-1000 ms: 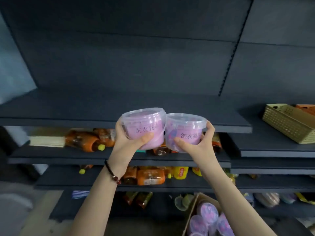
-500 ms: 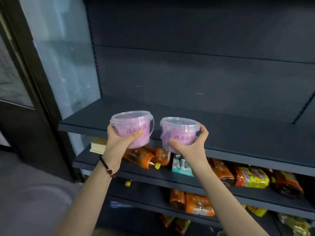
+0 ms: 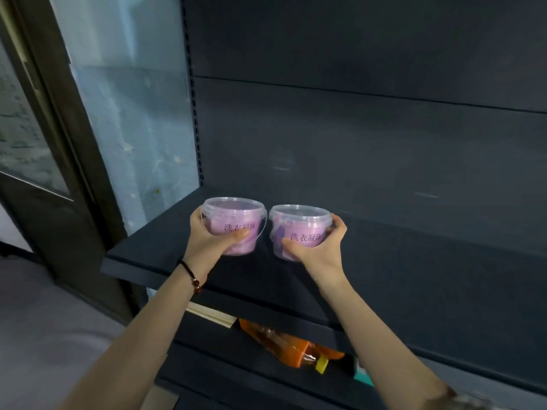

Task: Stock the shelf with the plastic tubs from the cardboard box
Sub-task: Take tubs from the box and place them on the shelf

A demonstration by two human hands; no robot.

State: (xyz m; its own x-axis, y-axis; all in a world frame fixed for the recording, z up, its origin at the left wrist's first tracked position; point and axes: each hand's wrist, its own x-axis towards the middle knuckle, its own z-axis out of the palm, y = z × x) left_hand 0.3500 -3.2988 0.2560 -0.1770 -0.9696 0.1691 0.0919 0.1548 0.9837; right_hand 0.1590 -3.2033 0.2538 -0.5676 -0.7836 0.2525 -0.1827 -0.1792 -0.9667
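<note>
Two plastic tubs, one in each hand: left tub [image 3: 233, 227] between left hand [image 3: 211, 238] fingers and thumb, right tub [image 3: 299, 230] gripped likewise by right hand [image 3: 318, 251], above one dark shelf [image 3: 414, 261].

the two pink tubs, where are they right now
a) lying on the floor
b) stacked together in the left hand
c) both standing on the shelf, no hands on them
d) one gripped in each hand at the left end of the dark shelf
D: the left hand grips the left tub and the right hand grips the right tub, side by side over the dark shelf; whether they rest on it cannot be told.
</note>
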